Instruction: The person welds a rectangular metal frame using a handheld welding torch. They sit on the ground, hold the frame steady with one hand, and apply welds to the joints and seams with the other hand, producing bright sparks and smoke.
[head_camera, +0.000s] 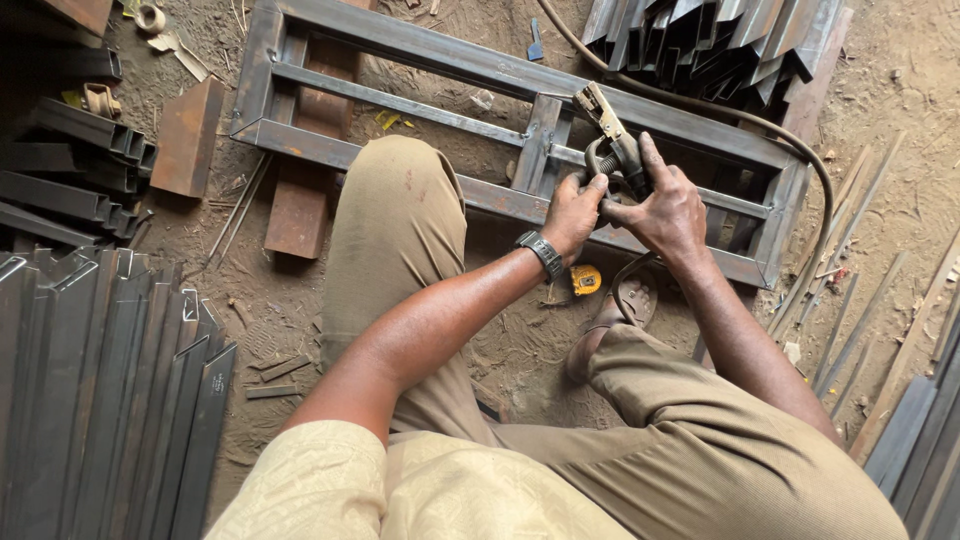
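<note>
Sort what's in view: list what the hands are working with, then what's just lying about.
In hand:
- electrode holder, gripped by left hand and right hand
- its cable
- steel frame under the hands

Lying about:
- tape measure
- flat rusty bar
- stacked steel sections
- loose rods
</note>
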